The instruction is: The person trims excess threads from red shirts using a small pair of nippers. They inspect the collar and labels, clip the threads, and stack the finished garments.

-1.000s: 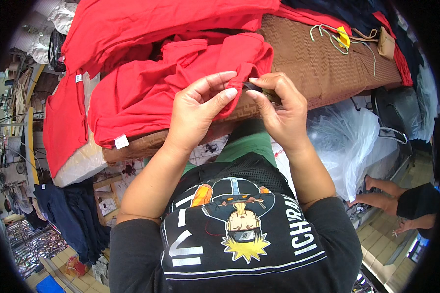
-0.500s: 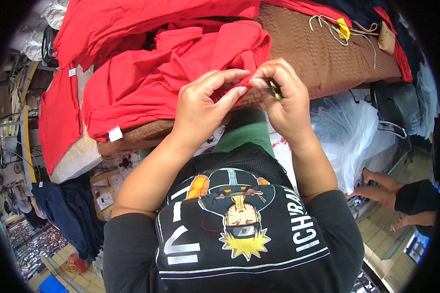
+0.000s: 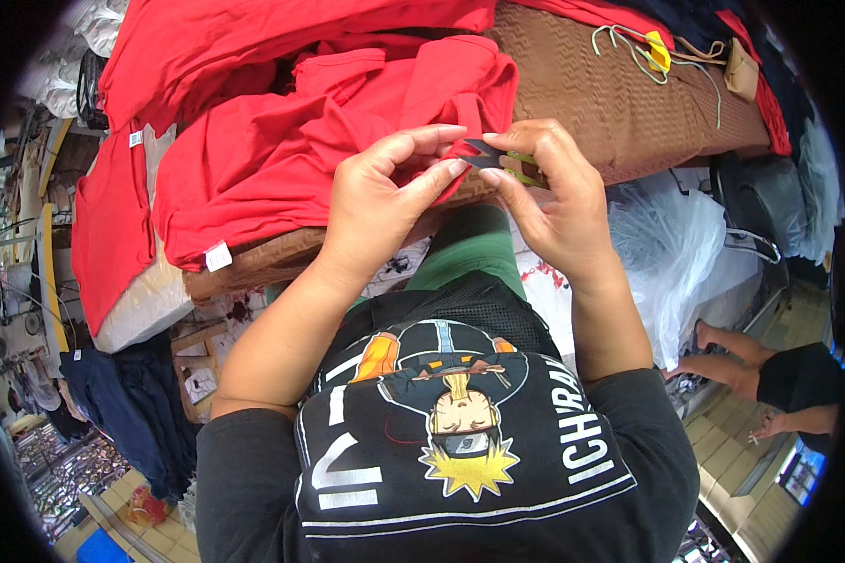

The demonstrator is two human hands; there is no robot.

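A red garment [image 3: 253, 155] lies rumpled in front of me. My left hand [image 3: 390, 183] pinches a bit of its edge between thumb and fingers. Close by on the right, my right hand [image 3: 554, 183] grips a pair of thread snips [image 3: 483, 155] with dark blades and a yellow-green handle. The blades are spread apart and point left at the pinched red cloth, right beside my left fingertips. Whether they touch the cloth I cannot tell. My right fingers cover part of the handle.
The garment rests on a brown patterned cover [image 3: 573, 94]. More red cloth [image 3: 300, 23] is heaped behind. A green cord with a yellow piece [image 3: 659, 54] lies at the far right. Clear plastic sheeting [image 3: 667, 253] hangs on the right; beyond it another person [image 3: 789, 385] is partly visible.
The snips, earlier tucked in my right palm, now have their blades showing and turned toward the cloth. My left hand keeps its pinch and has shifted slightly left.
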